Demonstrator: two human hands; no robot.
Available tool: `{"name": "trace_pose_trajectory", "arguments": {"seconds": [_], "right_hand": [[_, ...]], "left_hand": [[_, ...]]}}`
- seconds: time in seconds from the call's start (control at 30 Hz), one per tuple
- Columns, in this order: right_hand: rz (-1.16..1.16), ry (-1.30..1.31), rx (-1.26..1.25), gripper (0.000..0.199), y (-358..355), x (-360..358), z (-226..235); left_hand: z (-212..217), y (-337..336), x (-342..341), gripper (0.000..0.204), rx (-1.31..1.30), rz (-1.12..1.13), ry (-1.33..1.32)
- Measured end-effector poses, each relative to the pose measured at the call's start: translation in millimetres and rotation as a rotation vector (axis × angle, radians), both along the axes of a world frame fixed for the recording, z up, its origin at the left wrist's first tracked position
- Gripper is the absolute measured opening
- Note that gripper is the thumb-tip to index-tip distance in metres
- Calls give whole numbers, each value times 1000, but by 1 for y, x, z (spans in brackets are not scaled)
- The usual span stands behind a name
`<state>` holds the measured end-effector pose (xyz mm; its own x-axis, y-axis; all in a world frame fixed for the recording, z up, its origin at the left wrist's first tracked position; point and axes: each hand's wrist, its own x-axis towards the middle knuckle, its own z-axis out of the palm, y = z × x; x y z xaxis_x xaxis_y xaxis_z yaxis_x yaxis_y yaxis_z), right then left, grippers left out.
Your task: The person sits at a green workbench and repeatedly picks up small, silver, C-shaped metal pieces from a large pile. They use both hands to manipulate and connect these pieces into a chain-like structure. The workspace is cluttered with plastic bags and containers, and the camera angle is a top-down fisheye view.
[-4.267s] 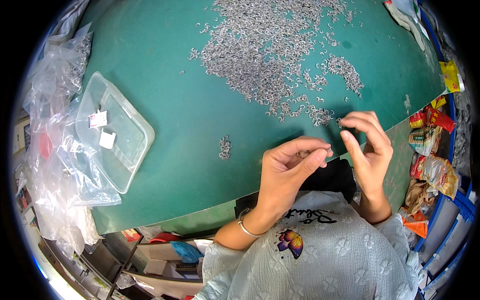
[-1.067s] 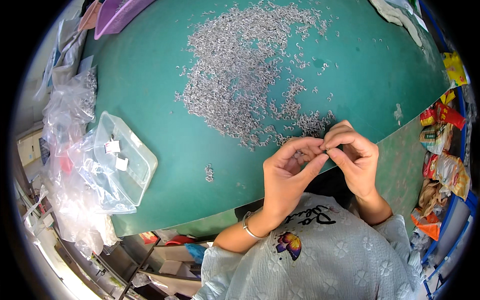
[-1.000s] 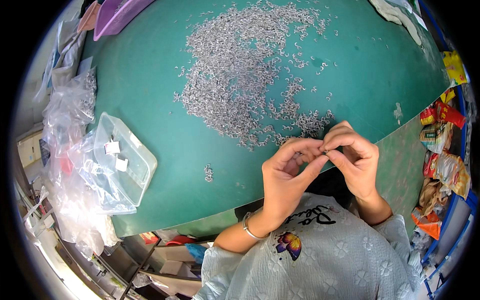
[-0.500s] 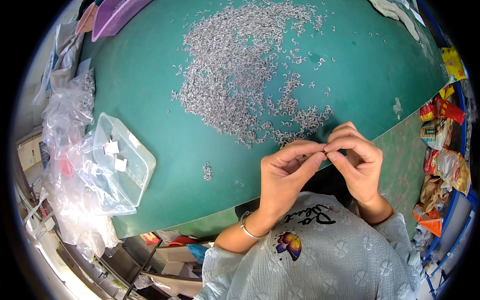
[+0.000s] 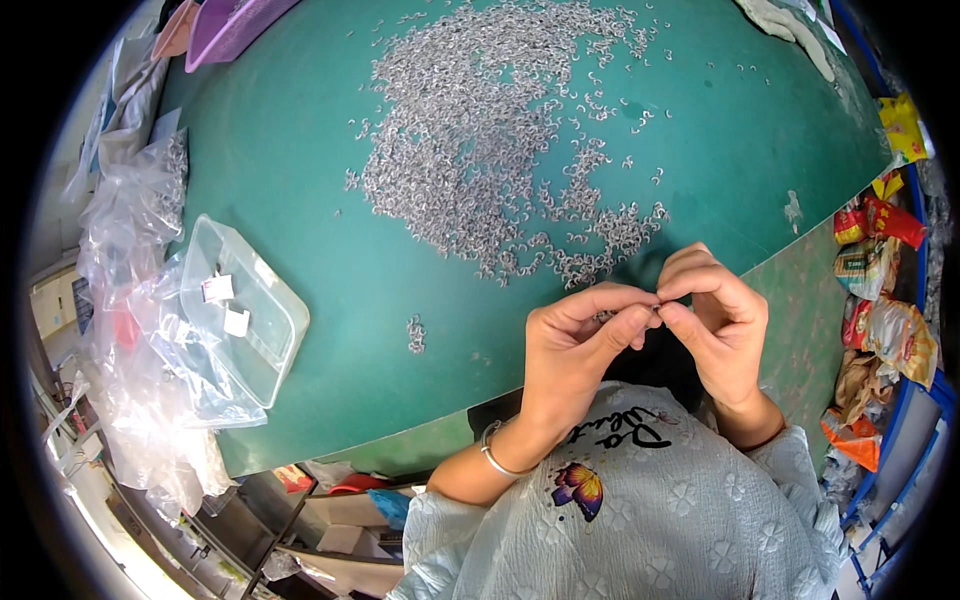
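Observation:
A wide heap of small C-shaped metal pieces (image 5: 460, 130) is spread over the green table (image 5: 330, 260). Just this side of its near right end, above the table's front edge, my left hand (image 5: 580, 335) and my right hand (image 5: 715, 320) meet fingertip to fingertip. Both are closed in a pinch, thumb against forefinger. A tiny dark bit shows between the tips, too small to make out; the fingers hide the rest. Apart from the heap, a little cluster of the same metal pieces (image 5: 416, 334) lies to the left of my left hand.
At the left, a clear plastic box (image 5: 290, 330) with white tags inside stands beside crumpled clear bags (image 5: 130, 330). A purple bin (image 5: 225, 35) sits at the far left, a white glove (image 5: 790, 35) at the far right. Colourful packages (image 5: 895, 340) line the right side.
Both hands stay pinched together, with only slight shifts of the fingertips. The whole view has moved very slightly; the heap and the cluster look the same.

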<state>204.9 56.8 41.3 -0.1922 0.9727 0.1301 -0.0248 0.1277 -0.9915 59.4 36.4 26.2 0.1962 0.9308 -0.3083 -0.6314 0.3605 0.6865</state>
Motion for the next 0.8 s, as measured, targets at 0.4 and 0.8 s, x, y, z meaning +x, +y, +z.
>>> {"name": "trace_pose_trajectory", "arguments": {"seconds": [0.4, 0.8], "right_hand": [[-6, 167, -110, 12, -9, -6, 2], [5, 170, -52, 11, -13, -6, 5]], "left_hand": [[3, -3, -8, 15, 42, -80, -68], [8, -7, -7, 13, 14, -85, -173]]}}
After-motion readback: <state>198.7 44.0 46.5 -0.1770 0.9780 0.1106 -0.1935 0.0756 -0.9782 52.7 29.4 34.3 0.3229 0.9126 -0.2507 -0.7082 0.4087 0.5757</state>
